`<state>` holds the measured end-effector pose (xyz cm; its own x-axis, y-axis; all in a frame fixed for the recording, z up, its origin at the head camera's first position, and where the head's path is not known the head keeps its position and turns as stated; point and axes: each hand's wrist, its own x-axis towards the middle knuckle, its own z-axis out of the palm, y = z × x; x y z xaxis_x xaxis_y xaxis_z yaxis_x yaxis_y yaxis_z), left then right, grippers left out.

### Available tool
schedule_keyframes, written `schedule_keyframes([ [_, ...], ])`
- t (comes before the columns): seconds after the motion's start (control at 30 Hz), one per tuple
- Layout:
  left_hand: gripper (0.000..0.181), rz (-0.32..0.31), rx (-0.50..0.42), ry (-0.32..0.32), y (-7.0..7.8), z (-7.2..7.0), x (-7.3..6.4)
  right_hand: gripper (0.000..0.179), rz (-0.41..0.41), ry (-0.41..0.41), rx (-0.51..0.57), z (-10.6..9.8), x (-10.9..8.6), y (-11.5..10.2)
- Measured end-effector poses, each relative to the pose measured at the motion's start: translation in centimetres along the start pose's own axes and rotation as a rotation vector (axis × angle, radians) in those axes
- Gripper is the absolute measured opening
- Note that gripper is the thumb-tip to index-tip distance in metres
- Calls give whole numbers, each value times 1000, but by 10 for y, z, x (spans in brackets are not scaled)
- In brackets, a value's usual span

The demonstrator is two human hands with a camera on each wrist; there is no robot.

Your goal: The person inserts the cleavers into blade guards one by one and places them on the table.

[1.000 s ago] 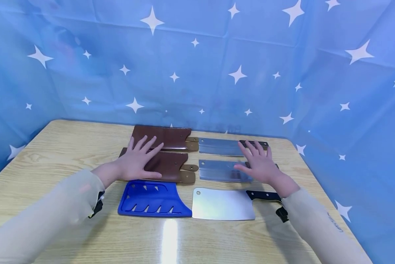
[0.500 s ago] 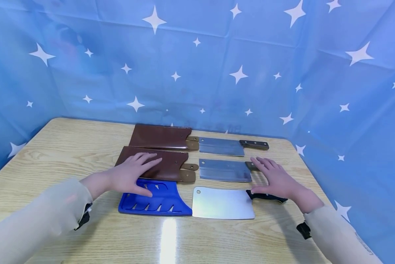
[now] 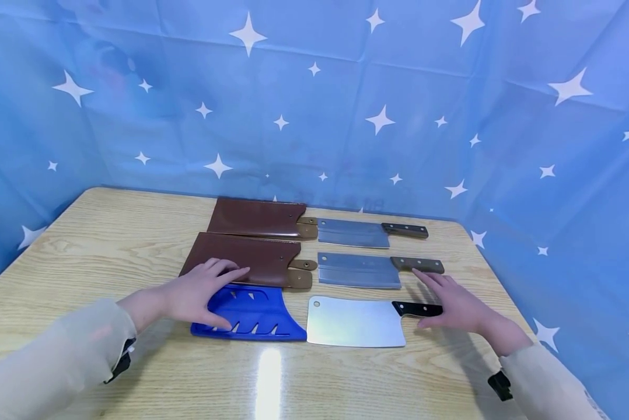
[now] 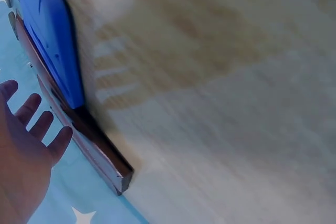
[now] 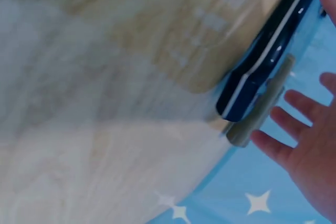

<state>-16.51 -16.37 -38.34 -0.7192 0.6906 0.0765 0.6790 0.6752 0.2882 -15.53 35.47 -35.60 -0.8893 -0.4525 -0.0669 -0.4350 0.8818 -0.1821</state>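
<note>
Spread over the left end of the blue plastic blade guard (image 3: pixel 257 312) is my left hand (image 3: pixel 191 297), holding nothing. In the left wrist view its fingers (image 4: pixel 39 124) stand apart from the guard. My right hand (image 3: pixel 461 306) hovers over the black handle (image 3: pixel 416 308) of the nearest cleaver (image 3: pixel 353 322), fingers loosely bent and the handle's end hidden behind it. That cleaver's silver blade lies flat, its tip end beside the guard. Behind it lie two cleavers with brown handles, the middle one (image 3: pixel 359 270) and the far one (image 3: pixel 352 233).
Left of the two rear cleavers lie two brown leather sheaths, the middle one (image 3: pixel 248 255) and the far one (image 3: pixel 254 217), with snap straps toward the blades. All rest on a wooden table (image 3: pixel 178 385) against a blue star-patterned curtain (image 3: pixel 320 146).
Both hands have come back toward the near edge and outward: the left from the brown sheaths to the blue guard, the right from the rear cleavers to the nearest handle. The knives have not moved.
</note>
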Motion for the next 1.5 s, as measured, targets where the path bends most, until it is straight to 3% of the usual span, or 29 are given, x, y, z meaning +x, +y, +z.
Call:
schedule_keyframes([
  [0.17, 102, 15, 33, 18, -1, 5, -9, 93, -7, -48, 15, 3, -2, 3],
  [0.4, 106, 35, 88, 9, 1, 10, -17, 33, -106, -62, 6, 4, -2, 10],
  [0.5, 106, 29, 89, -15, 2, 9, -19, 24, -104, -59, 43, 3, -2, 13],
  [0.63, 106, 22, 77, -38, 3, 10, -19, 15, -71, -88, 175, 2, -3, 19],
  [0.73, 102, 25, 77, -43, 3, 11, -19, 14, -73, -108, 272, 2, -5, 24],
  [0.93, 90, 42, 59, -20, 3, 13, -19, 13, -98, -138, 364, 6, -9, 32],
  [1.1, 94, 40, 30, -39, 6, 13, -21, 11, -122, -153, 472, 6, -11, 36],
  [1.3, 106, 5, 28, -8, 14, 17, -20, 17, -35, -227, 646, 2, -15, 40],
  [1.5, 103, -41, 1, -29, 19, 15, -18, 34, 37, -234, 715, -5, -21, 46],
])
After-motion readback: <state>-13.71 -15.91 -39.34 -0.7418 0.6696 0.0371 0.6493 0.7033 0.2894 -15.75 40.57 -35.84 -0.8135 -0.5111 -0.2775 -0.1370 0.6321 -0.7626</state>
